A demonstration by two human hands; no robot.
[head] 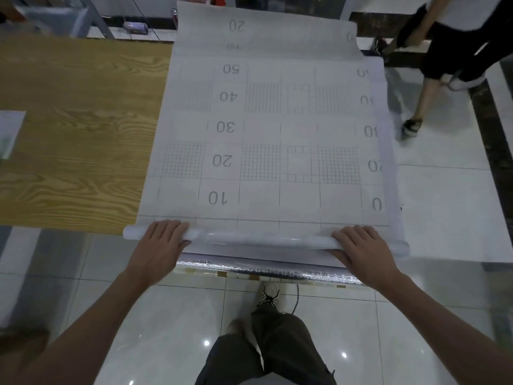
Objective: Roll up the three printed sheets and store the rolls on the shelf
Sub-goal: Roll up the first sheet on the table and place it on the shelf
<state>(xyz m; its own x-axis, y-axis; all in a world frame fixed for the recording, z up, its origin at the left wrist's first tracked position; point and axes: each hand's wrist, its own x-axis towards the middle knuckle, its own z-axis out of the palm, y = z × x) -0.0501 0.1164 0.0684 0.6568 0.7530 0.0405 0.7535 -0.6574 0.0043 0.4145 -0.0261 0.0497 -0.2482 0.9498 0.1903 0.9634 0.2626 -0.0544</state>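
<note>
Printed sheet (pixel 263 129) flat on tabletop (pixel 69 134), its near edge wound into a thin roll (pixel 258 239).
Left hand (pixel 159 245), right hand (pixel 361 251): fingers (pixel 166 226) curled round roll near its ends, probably spaced wide so it winds straight.

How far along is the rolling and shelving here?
Early. Done: nothing; no finished roll shows. In hand: left hand and right hand grip a thin roll at the near edge of the gridded sheet, which mostly lies flat on the table. Left: finishing this roll, the layers underneath, and all shelving.
</note>
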